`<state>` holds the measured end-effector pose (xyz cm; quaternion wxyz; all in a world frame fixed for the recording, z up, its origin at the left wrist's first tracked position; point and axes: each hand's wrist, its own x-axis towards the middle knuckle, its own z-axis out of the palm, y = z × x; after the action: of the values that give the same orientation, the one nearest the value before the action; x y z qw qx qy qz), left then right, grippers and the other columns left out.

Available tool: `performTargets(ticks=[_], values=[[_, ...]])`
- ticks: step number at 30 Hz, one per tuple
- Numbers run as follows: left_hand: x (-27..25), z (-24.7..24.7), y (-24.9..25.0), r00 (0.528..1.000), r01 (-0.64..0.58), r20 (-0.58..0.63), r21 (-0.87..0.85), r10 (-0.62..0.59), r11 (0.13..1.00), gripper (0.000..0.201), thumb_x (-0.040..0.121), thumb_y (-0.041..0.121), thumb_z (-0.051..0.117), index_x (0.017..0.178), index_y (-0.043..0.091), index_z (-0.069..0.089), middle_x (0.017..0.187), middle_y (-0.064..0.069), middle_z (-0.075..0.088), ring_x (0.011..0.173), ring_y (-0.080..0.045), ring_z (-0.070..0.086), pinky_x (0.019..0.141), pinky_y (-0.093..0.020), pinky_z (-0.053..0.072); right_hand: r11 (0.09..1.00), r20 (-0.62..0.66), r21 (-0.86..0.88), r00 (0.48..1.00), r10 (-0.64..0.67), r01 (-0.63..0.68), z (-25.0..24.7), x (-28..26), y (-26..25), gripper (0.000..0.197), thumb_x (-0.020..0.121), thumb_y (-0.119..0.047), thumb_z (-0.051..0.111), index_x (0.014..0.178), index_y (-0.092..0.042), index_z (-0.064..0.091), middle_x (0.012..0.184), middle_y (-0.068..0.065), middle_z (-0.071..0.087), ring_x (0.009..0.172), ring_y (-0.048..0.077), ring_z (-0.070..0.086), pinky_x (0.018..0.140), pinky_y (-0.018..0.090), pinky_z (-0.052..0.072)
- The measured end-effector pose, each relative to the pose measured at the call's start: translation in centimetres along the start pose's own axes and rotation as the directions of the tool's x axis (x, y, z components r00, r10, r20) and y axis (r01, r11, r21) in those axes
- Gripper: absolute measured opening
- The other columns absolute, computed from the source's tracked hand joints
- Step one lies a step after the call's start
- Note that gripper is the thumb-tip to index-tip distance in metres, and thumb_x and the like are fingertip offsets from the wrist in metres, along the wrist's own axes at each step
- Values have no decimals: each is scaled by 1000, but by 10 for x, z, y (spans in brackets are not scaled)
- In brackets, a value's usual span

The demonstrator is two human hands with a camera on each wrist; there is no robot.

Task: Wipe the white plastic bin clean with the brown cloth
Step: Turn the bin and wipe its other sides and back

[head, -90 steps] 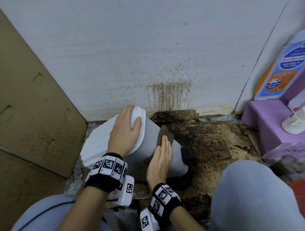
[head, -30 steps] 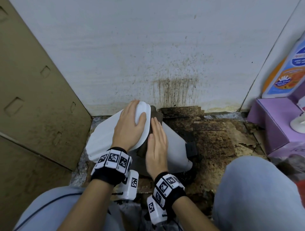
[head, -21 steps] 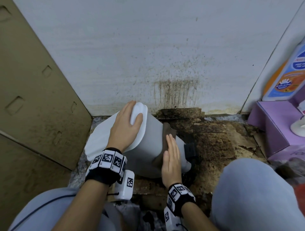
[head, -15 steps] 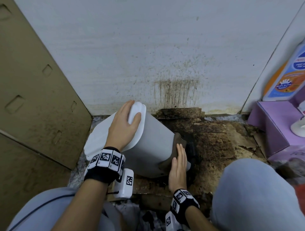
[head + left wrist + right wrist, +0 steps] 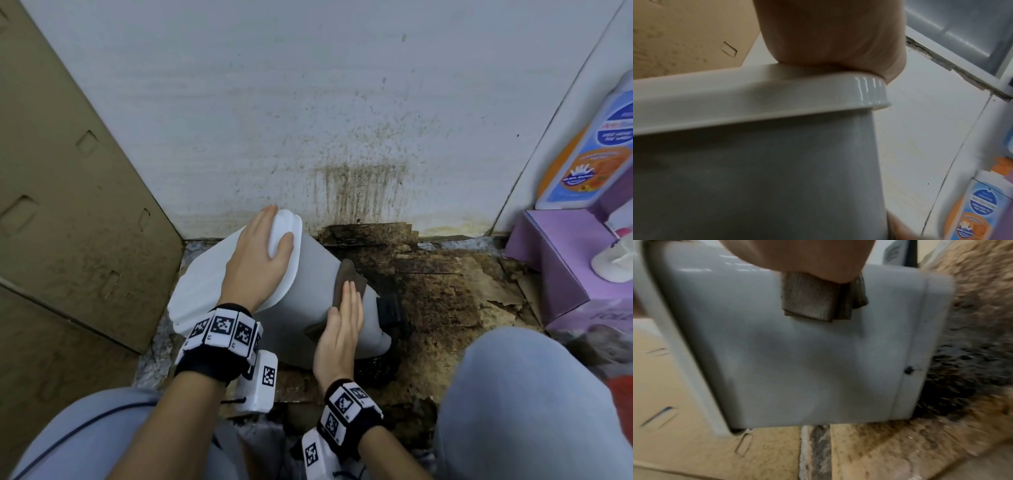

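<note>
While the left hand [image 5: 257, 263] steadies the bin [image 5: 315, 284], the right hand [image 5: 340, 329] (fingers flat) presses the cloth [image 5: 346, 281].

Head view: even, cool overhead light, sharp at centre, wide-angle bending at edges.
Left wrist view: white plastic bin [image 5: 756, 170] side in shade, small glare streaks on rim corner, bottle [image 5: 980, 209] at right edge smeared.
Right wrist view: soft motion blur throughout, stained floor [image 5: 972, 353] streaked, faint highlights on bin top.
</note>
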<state>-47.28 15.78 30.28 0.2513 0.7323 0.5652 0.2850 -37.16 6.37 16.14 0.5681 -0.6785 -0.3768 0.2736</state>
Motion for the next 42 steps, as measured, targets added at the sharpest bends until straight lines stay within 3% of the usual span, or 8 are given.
performTargets(ticks=[4, 7, 13, 24, 31, 34, 39, 42], values=[[2, 1, -2, 1000, -11, -3, 10, 11, 1000, 55, 106, 38, 41, 158, 30, 27, 164, 15, 29, 150, -10, 27, 111, -37, 27, 993, 96, 37, 989, -116, 113, 10, 1, -39, 65, 97, -40, 16, 158, -19, 26, 165, -14, 18, 153, 0, 8, 125, 24, 6], [1, 1, -4, 1000, 6, 7, 4, -6, 1000, 57, 106, 40, 40, 160, 30, 24, 166, 14, 25, 152, -10, 24, 119, -42, 25, 992, 188, 63, 975, -120, 110, 10, 10, -58, 55, 101, -30, 20, 156, -28, 26, 164, -17, 19, 151, -5, 8, 126, 26, 7], [-3, 1, -4, 1000, 3, 9, -12, -3, 1000, 57, 106, 40, 41, 160, 31, 24, 167, 16, 24, 153, -7, 21, 120, -38, 22, 971, 252, -101, 950, -185, 215, 3, 26, -49, 55, 105, -41, 17, 160, -30, 18, 167, -15, 14, 152, -5, 5, 124, 24, 3], [-9, -4, -6, 1000, -5, -2, -59, 5, 998, 54, 106, 41, 43, 158, 34, 29, 163, 21, 29, 149, -4, 26, 112, -31, 24, 931, 167, -312, 954, 248, -188, -33, 63, 28, 53, 110, -31, 18, 161, -18, 18, 168, -6, 13, 155, 12, 8, 126, 31, 2], [-8, 1, -2, 1000, -26, 6, -4, 26, 1000, 56, 106, 41, 41, 159, 33, 26, 164, 18, 28, 150, -8, 26, 117, -39, 27, 926, 118, -246, 940, 321, -285, -34, 57, 18, 58, 108, -40, 16, 160, -14, 22, 168, -2, 13, 155, 17, 7, 126, 33, 0], [-5, 1, -2, 1000, -7, -9, 15, 8, 1000, 55, 106, 40, 40, 158, 32, 25, 164, 16, 27, 150, -11, 26, 115, -41, 28, 960, 148, -215, 966, 214, -180, -28, 49, -6, 67, 102, -34, -3, 154, -9, 30, 169, 9, 9, 156, 23, 2, 124, 32, -5], [-2, 4, 4, 1000, -13, -1, 37, 13, 999, 54, 106, 38, 39, 158, 28, 26, 164, 13, 27, 150, -12, 26, 113, -41, 29, 985, 200, -167, 980, -18, 52, -4, 32, -54, 52, 110, -32, 19, 159, -16, 23, 167, -3, 15, 154, 13, 7, 127, 36, 4], [-2, 6, 4, 1000, -13, -9, 34, 13, 999, 53, 106, 38, 39, 157, 29, 27, 163, 14, 29, 149, -11, 27, 111, -39, 30, 997, 251, -53, 967, -50, 65, 2, 22, -68, 50, 110, -35, 25, 159, -29, 21, 165, -14, 13, 149, -3, 3, 123, 25, 3]])
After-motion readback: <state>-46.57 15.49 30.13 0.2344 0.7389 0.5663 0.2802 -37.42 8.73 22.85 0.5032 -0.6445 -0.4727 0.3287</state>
